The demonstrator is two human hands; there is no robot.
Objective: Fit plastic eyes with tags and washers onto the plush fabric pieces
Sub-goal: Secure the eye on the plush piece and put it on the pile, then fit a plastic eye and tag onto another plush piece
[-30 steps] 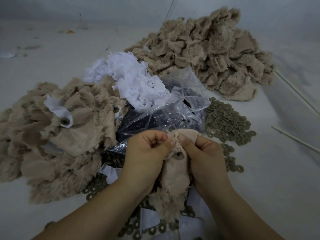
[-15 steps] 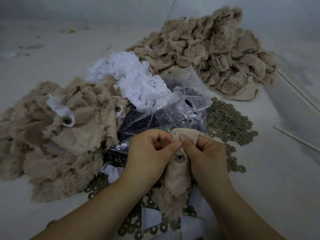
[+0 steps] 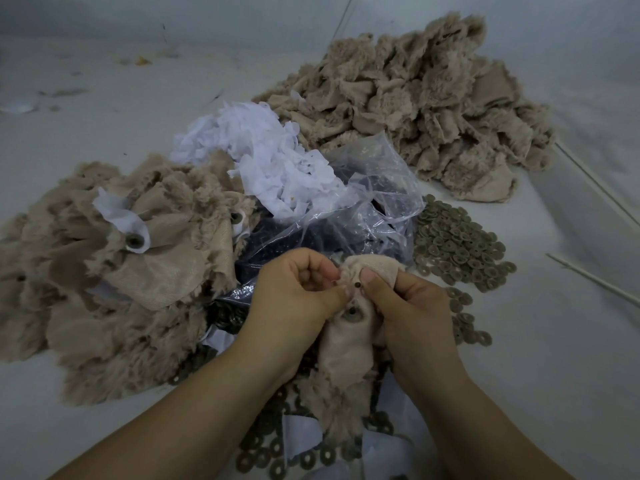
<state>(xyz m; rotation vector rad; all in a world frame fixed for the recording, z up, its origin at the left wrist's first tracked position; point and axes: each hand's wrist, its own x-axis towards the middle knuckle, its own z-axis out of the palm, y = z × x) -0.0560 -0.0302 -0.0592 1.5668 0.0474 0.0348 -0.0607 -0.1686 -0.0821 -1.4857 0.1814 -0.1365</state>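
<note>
Both hands work one plush fabric piece [image 3: 346, 344] near the bottom centre, held with its smooth backing up, most likely so the eye posts show. One washer [image 3: 350, 313] already sits on a post lower on the backing. Just above it a small dark post tip [image 3: 357, 285] pokes through bunched cloth, probably the second eye waiting for its tag and washer.

The left hand [image 3: 294, 299] curls its fingers in, thumb pressed on the fabric beside the post, pinching the cloth. The right hand [image 3: 405, 306] mirrors it, thumb [image 3: 369, 277] on the backing right of the post, fingers wrapped under the fold. Both grips are clenched on the fabric piece, thumbs nearly meeting. Both forearms come in from the near edge and angle toward each other.

Supplies lie in easy reach: loose washers [image 3: 457, 244] spread to the right, white tags [image 3: 273, 164] heaped behind a clear plastic bag [image 3: 346, 209] of dark pieces, presumably eyes. The left pile [image 3: 104, 271] shows pieces with tags and washers on, so looks finished; the far pile [image 3: 415, 109] looks unworked. All rest on a pale surface [image 3: 554, 358].
</note>
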